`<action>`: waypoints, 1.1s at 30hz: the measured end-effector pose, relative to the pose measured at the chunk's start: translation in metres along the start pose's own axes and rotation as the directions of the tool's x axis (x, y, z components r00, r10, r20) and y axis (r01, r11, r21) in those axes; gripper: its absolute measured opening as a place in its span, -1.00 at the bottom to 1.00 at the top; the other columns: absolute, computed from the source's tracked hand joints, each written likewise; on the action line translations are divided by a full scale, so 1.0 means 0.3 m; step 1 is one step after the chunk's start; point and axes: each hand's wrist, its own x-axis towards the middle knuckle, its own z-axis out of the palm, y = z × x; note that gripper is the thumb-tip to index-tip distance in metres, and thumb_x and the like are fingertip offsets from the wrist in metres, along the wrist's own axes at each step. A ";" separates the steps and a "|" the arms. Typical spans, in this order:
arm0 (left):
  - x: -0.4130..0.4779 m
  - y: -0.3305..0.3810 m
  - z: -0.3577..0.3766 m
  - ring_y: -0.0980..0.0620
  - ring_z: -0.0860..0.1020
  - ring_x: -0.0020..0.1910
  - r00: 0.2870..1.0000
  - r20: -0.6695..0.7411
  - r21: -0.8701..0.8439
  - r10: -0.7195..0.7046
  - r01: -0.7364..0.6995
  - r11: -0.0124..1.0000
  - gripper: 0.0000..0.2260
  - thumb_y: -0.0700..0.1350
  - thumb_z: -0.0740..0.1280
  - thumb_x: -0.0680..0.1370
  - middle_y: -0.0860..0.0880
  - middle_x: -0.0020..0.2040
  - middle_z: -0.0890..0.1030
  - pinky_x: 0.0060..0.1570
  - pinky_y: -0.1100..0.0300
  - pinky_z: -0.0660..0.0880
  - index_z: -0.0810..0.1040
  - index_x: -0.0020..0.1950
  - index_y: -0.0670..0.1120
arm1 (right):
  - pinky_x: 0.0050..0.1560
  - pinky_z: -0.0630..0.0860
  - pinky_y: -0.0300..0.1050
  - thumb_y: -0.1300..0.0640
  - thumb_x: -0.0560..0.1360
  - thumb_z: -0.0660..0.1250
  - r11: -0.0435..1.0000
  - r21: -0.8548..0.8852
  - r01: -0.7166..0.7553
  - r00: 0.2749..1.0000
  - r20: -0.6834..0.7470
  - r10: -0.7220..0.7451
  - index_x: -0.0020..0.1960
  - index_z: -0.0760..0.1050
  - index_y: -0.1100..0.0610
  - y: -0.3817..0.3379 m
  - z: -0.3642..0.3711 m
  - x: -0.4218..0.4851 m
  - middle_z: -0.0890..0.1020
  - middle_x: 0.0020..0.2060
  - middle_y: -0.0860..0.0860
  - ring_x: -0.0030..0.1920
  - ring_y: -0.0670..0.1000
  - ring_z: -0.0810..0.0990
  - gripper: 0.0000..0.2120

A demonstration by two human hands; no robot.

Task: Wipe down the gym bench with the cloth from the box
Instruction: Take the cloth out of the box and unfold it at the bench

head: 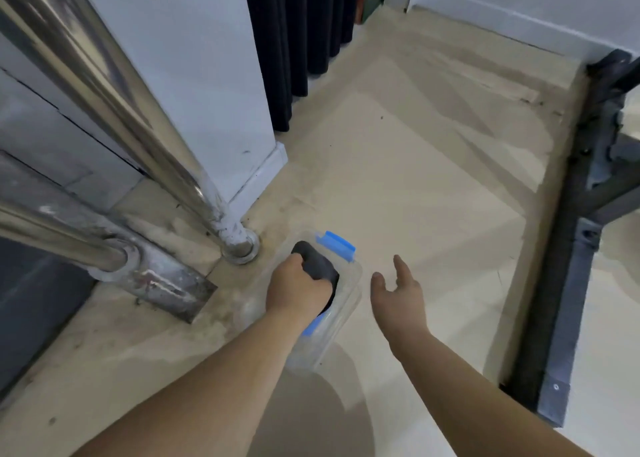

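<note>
A clear plastic box (341, 313) with blue clips stands on the beige floor near the foot of a steel railing post. A dark grey cloth (317, 262) lies rolled inside it. My left hand (296, 292) reaches into the box with its fingers closed on the cloth. My right hand (398, 292) hovers just right of the box, fingers spread and holding nothing. A dark metal frame (571, 276), seemingly the gym bench's base, runs along the right edge; its pad is out of view.
Shiny steel railing tubes (114, 110) slant across the left, bolted to the floor at a flange (240, 245). A white wall corner (221, 110) and a dark curtain (298, 41) stand behind. Beige floor (415, 162) stretches between box and frame.
</note>
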 end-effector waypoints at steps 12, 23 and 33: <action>-1.099 1.064 -0.937 0.00 0.64 -0.28 0.932 0.229 -0.472 0.280 -0.145 0.869 -0.76 -0.22 0.54 0.38 -0.04 -0.21 0.66 -0.31 0.09 0.58 0.55 -0.10 0.02 | 0.40 0.49 0.15 -0.38 0.48 0.38 0.952 0.303 -0.031 0.897 0.428 -0.107 0.26 0.66 -0.02 -0.970 -0.886 -0.873 0.74 0.17 -0.05 0.26 0.04 0.66 -0.46; -1.813 1.404 -1.213 0.26 0.66 -0.07 0.870 0.291 -0.381 0.398 -0.276 0.882 -0.65 -0.09 0.56 0.45 0.16 0.04 0.68 -0.20 0.35 0.57 0.57 0.18 0.11 | 0.27 0.62 0.11 -0.11 0.62 0.35 0.774 0.633 -0.017 0.982 0.156 -0.105 0.27 0.61 0.16 -1.204 -1.454 -1.828 0.76 0.10 0.14 0.14 0.13 0.74 -0.61; -2.391 1.439 -0.984 0.19 0.61 0.18 0.414 0.623 -0.347 0.664 -0.615 0.708 -0.54 0.23 0.46 0.40 0.28 0.21 0.56 0.12 0.14 0.61 0.51 0.29 0.30 | 0.08 0.58 0.08 -0.10 0.59 0.24 0.589 0.792 0.159 0.983 -0.179 -0.024 0.07 0.59 0.22 -0.844 -1.769 -2.320 0.69 -0.10 0.17 0.00 0.14 0.70 -0.62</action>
